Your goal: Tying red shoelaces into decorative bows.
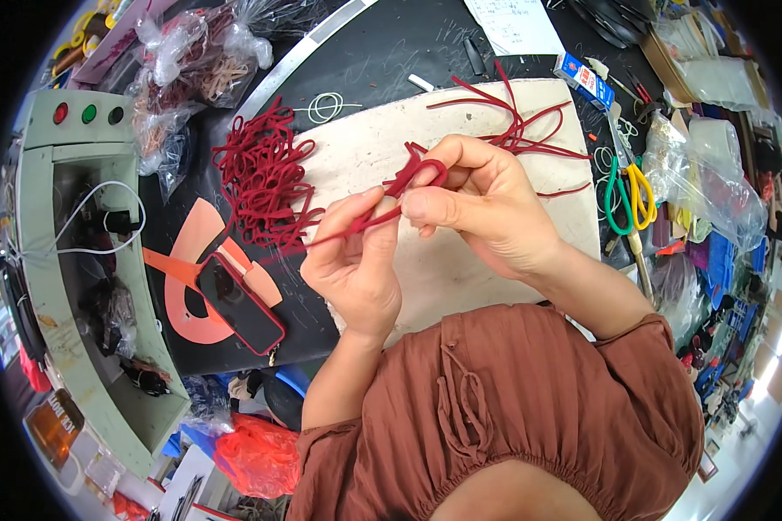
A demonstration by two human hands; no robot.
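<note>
Dark red cord [400, 185] runs between my two hands, looped and bunched above the pale board [460, 278]. My left hand [356, 252] pinches the cord between thumb and fingers. Close beside it, my right hand [478, 204] has thumb and forefinger closed on a loop of the same cord. A heap of looped red cords [265, 178] lies left of my hands, at the board's left edge. Several loose lengths of red cord [517, 130] are spread at the board's far right. Fingers partly hide how the cord is knotted.
A phone in a red case [241, 304] lies on orange cut pieces [202, 243] at left. A grey-green machine housing [78, 156] stands beyond it. At right are green-and-yellow-handled scissors [630, 195], a small blue box [584, 82] and plastic bags [712, 165].
</note>
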